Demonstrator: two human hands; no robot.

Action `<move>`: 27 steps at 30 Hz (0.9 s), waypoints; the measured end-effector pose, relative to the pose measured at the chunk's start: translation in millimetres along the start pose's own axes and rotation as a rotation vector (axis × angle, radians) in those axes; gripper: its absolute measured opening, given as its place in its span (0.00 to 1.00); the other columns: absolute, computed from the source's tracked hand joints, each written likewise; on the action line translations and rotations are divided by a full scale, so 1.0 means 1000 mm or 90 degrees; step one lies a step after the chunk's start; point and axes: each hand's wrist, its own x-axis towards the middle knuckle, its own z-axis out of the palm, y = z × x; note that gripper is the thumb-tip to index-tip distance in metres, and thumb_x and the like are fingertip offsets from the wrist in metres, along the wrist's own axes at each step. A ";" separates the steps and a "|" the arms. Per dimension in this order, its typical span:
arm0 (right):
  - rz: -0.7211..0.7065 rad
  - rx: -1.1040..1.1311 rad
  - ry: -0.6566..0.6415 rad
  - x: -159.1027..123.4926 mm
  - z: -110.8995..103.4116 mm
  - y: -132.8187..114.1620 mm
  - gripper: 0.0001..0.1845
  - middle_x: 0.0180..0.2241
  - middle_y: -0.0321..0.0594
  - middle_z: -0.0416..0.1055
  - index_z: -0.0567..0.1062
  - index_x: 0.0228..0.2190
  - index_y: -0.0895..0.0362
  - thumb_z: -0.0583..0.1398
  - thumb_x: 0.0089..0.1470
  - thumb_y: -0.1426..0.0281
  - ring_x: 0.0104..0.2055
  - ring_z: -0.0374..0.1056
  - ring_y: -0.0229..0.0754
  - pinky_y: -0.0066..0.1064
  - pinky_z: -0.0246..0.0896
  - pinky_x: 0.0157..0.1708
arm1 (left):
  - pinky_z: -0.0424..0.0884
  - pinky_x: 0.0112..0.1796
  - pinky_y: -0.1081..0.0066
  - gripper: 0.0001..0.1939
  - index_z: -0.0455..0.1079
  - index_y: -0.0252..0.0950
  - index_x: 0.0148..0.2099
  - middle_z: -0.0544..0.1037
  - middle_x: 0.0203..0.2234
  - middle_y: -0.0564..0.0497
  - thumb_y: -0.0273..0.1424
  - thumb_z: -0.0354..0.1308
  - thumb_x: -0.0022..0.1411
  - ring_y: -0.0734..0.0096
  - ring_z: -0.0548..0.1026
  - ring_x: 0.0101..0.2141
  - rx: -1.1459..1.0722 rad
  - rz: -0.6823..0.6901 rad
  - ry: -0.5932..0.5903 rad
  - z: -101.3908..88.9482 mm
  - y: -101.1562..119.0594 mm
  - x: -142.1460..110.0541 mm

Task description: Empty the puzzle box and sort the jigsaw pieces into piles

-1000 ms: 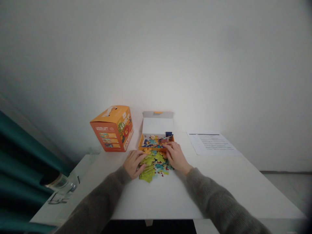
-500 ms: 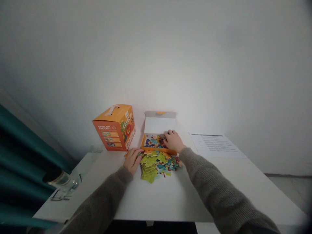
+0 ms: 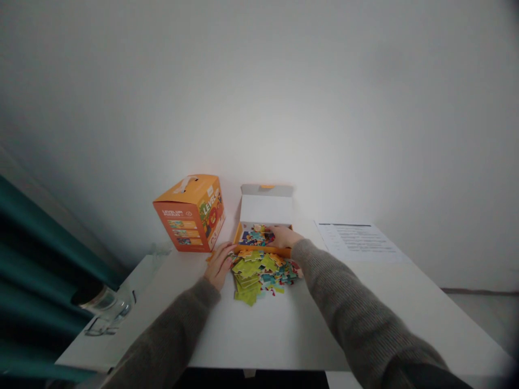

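Observation:
An orange box with its white-lined lid raised stands on the table. Colourful puzzle pieces lie inside it. My right hand reaches into the box from the right, its fingers curled down around some of the pieces; the fingertips are partly hidden. At the box's front left corner rests my left hand, fingers stretched out and touching the corner and the edge of the heap. A heap of puzzle pieces, mostly green with blue and orange ones, is spread right in front of the box.
A larger orange carton printed "Level Up! Puzzles" stands on the left. A printed sheet lies at the right. Near the left table edge are a glass jar with a dark lid and glasses. Green curtains hang beside the table.
My right hand has turned and dipped lower into the box, its fingers curling in among the pieces. My left hand has barely shifted.

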 end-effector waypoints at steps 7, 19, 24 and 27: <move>0.069 -0.002 -0.021 0.003 -0.010 0.002 0.38 0.49 0.42 0.76 0.75 0.52 0.46 0.72 0.38 0.53 0.51 0.71 0.54 0.37 0.64 0.48 | 0.59 0.62 0.56 0.21 0.66 0.40 0.59 0.65 0.59 0.43 0.38 0.42 0.71 0.59 0.63 0.60 -0.049 -0.001 -0.054 -0.002 0.002 -0.001; -0.069 0.029 0.065 -0.007 -0.030 0.002 0.24 0.44 0.46 0.76 0.76 0.47 0.54 0.69 0.46 0.68 0.44 0.72 0.48 0.31 0.62 0.42 | 0.64 0.57 0.58 0.19 0.69 0.38 0.54 0.69 0.54 0.43 0.37 0.43 0.70 0.59 0.68 0.55 -0.042 0.000 -0.025 -0.002 0.004 0.000; -0.105 0.077 0.266 -0.034 -0.059 -0.003 0.19 0.42 0.44 0.72 0.73 0.45 0.58 0.66 0.52 0.67 0.40 0.69 0.43 0.31 0.60 0.41 | 0.69 0.51 0.60 0.17 0.69 0.37 0.53 0.71 0.48 0.43 0.36 0.44 0.70 0.62 0.72 0.47 -0.047 0.001 -0.029 -0.002 0.008 0.001; -0.143 0.146 0.305 -0.055 -0.067 -0.013 0.17 0.40 0.42 0.71 0.72 0.44 0.58 0.66 0.53 0.66 0.40 0.67 0.42 0.31 0.60 0.42 | 0.70 0.51 0.60 0.17 0.68 0.37 0.54 0.71 0.48 0.43 0.35 0.43 0.70 0.62 0.72 0.47 -0.027 0.009 -0.026 -0.003 0.009 0.002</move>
